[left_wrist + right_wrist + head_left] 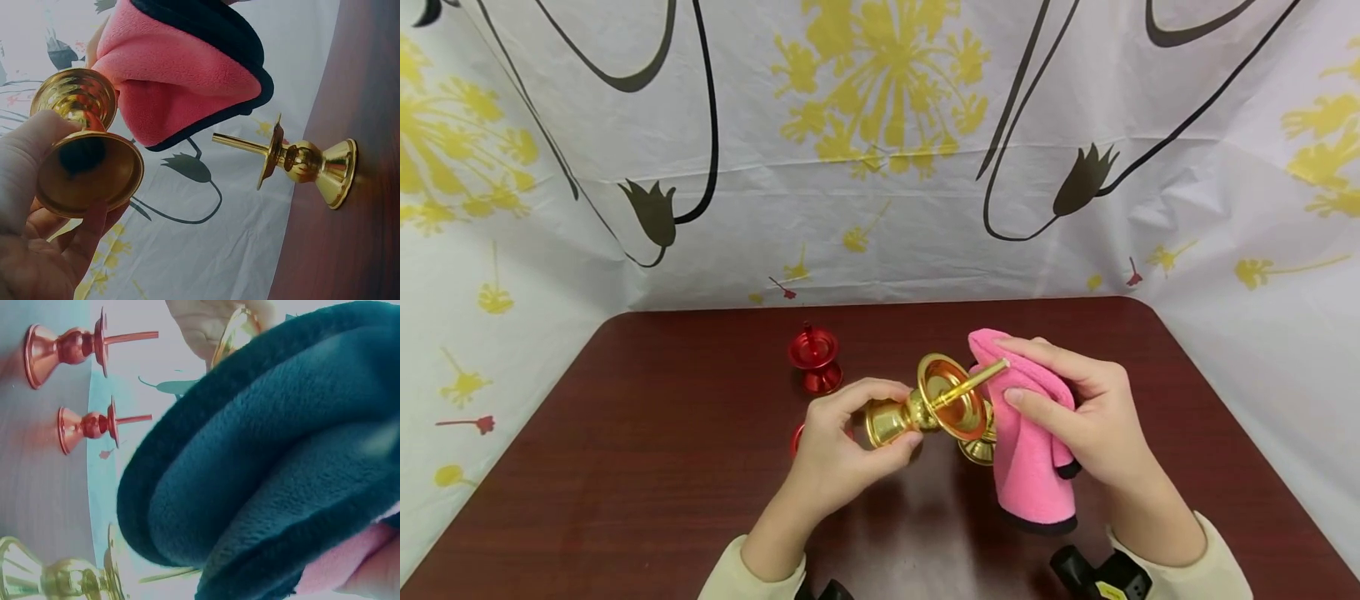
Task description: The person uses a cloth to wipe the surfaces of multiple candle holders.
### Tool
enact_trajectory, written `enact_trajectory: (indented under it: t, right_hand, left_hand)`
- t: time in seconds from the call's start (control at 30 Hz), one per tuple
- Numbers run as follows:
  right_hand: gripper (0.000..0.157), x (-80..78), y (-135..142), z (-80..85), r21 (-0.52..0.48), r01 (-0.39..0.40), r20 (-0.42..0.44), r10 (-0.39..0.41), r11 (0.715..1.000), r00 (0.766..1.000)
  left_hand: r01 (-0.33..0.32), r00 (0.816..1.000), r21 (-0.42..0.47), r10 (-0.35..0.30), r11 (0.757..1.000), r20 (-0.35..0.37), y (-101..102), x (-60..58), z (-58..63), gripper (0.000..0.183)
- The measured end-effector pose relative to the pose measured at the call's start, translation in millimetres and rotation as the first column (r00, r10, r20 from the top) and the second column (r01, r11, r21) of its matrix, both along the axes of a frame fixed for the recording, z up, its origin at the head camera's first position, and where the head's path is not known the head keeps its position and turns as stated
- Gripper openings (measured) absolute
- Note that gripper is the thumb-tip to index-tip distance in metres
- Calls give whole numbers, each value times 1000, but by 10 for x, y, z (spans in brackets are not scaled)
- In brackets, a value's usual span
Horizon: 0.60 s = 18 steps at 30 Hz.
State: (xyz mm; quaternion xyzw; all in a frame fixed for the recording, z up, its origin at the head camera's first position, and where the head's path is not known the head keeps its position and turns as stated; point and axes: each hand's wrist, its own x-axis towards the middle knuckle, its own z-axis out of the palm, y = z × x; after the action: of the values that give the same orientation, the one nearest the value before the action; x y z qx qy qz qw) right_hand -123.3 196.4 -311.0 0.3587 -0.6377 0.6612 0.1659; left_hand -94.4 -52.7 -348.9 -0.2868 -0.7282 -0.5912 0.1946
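Observation:
In the head view my left hand grips a shiny gold candle holder by its flared base. The holder is tilted, its dish and thin stem pointing up to the right. My right hand pinches a folded pink cloth with black edging between thumb and fingers. The cloth is beside the stem's tip; whether they touch I cannot tell. From the left wrist view, the fingers curl around the holder's base. Black edging and a dark underside of the cloth fill much of the right wrist view.
A second gold holder stands upright on the dark wooden table, partly behind the cloth in the head view. Two red holders stand on the left; the nearer is mostly behind my left hand. A patterned white sheet hangs around the table.

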Motion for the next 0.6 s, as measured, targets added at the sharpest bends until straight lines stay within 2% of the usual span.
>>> enact_trajectory:
  t: [0.1,0.2,0.33,0.43,0.5,0.6]
  right_hand:
    - [47,-54,29,-15,13,-128,-70,128,992,989]
    - [52,-104,46,-21,65,-269,-135,276,961,952]
    - [51,-139,43,-6,162,-370,-201,398,915,895]
    - [49,-144,41,-2,222,-386,-227,433,895,873]
    - [49,-143,40,-9,250,-368,-226,424,895,877]
    - [52,-146,38,-35,274,-315,-225,379,909,898]
  left_hand:
    - [48,999,7,-49,999,24,-14,19,26,30]
    - [102,994,3,-102,995,47,-28,36,49,29]
    - [156,986,-26,-154,987,56,-44,46,70,30]
    - [175,983,-58,-171,983,59,-58,49,76,30]
    - [175,984,-72,-171,982,59,-63,48,77,29]
    - [150,988,-73,-146,986,53,-68,45,77,29]
